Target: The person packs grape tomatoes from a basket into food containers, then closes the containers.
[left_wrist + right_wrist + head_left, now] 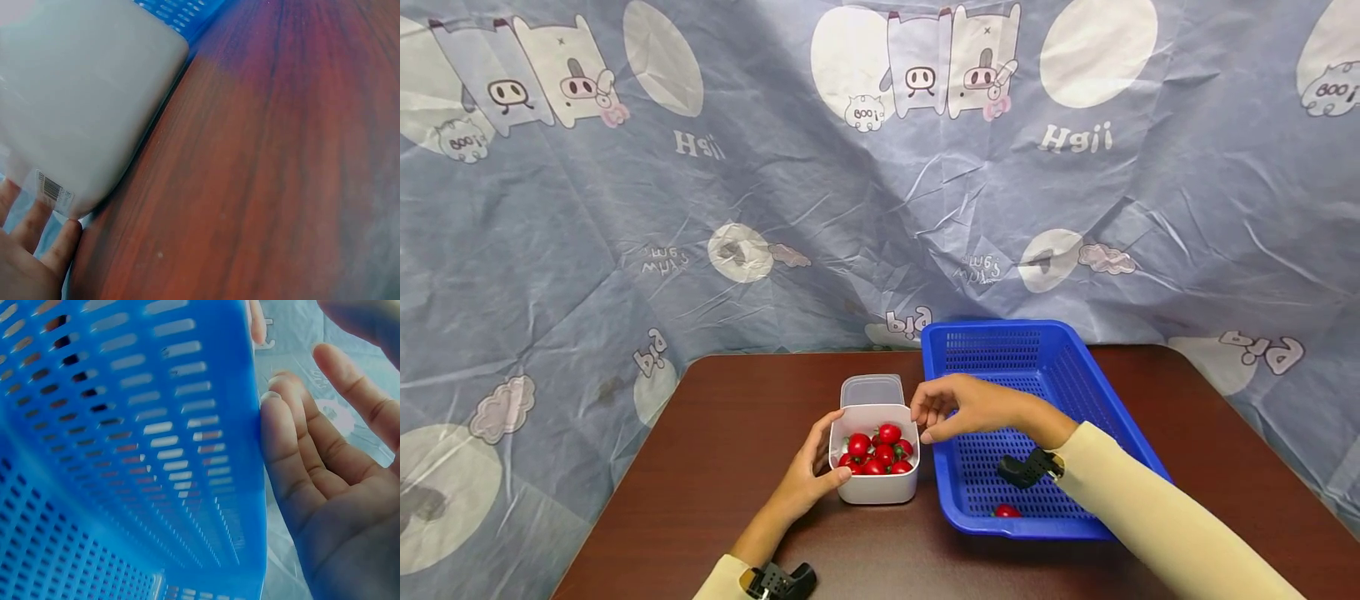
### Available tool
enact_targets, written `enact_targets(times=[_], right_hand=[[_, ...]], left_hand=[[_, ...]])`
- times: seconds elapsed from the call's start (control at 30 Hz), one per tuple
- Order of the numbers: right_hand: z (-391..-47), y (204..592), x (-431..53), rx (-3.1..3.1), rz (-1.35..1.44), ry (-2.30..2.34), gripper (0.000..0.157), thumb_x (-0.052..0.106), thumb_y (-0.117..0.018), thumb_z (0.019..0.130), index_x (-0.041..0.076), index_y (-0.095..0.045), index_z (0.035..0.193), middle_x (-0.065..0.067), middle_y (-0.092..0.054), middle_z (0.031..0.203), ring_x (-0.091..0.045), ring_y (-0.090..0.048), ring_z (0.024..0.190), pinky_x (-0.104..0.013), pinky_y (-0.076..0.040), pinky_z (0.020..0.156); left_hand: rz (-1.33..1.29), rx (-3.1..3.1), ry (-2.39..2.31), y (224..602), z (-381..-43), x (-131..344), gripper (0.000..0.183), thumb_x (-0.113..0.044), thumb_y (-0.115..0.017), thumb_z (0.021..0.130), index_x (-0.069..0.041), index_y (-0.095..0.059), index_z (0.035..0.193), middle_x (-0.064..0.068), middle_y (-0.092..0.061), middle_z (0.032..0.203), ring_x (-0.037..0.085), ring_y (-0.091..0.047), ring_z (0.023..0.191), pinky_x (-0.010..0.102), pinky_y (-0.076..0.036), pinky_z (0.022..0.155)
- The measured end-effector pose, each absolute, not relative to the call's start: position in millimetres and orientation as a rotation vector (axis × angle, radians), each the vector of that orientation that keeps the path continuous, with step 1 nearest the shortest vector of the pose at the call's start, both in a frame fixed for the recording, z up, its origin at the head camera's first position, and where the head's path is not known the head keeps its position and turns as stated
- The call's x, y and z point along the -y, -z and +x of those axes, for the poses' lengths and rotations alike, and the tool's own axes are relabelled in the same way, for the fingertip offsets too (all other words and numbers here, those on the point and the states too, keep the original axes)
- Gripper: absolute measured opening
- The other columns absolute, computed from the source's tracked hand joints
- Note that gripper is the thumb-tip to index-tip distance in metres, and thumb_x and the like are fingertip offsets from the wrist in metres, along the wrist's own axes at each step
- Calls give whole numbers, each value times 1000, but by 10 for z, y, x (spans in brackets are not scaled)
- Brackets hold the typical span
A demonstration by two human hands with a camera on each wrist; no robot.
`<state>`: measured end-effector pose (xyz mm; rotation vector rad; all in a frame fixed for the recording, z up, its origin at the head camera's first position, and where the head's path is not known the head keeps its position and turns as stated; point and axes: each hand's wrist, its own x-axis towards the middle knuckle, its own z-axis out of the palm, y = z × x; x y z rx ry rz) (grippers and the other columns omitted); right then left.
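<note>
A white plastic container (877,490) stands on the table with several small red pieces (884,455) inside; green stem ends make them look like cherry tomatoes. My left hand (805,475) holds the container's left side, its thumb by the near rim. In the left wrist view, fingers (62,247) rest against the container wall (87,94). Close to the container's right rim hovers my right hand (958,404), loosely bent and holding nothing. It is over the left edge of a blue basket (932,367); whether the fingers (281,434) touch that rim, I cannot tell.
One more red piece (1006,511) lies at the basket's near end. Behind the container is a clear lid (872,389). The brown table (760,417) backs onto a patterned blue sheet (820,208). My right forearm (1172,508) crosses the basket's right side.
</note>
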<state>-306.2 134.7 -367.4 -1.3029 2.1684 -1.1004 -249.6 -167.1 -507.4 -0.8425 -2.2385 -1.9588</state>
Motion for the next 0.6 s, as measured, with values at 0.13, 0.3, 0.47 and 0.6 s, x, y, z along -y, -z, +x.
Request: enact_targets(times=[0.13,0.3,0.47,0.6], right_hand=[[-3039,3690,-1495,-2179,-1301,1092,26,19,-74,85,4,-64,103,-11,-65,93,-22,-61,84,-35,-52,76],[-3024,3734,-1692,-2184,-1272,1089,26,19,-74,85,3,-64,103,-15,-65,94,-22,-61,84,-34,-52,73],[-3017,3809,-1821,-2148,-1262,1070,20,18,-73,86,11,-64,102,-11,-65,94,-23,-62,85,-36,-53,72],[-3011,3887,-1911,-2097,-1280,1052,21,16,-73,86,15,-64,104,-5,-65,96,-23,-63,86,-37,-54,72]], left_hand=[[-852,2234,1977,5051,-2490,1673,80,-8,-67,83,-6,-24,150,24,-31,150,48,-34,133,63,-32,100],[-853,2240,1958,5102,-2525,1687,80,-12,-68,84,-15,-25,151,17,-35,149,41,-38,133,57,-34,101],[-853,2220,1973,5149,-2548,1705,80,-14,-69,83,-19,-27,151,15,-36,149,39,-38,133,53,-36,102],[-844,2225,1981,5161,-2536,1706,80,-14,-69,83,-20,-27,151,14,-36,149,39,-37,134,50,-35,103]])
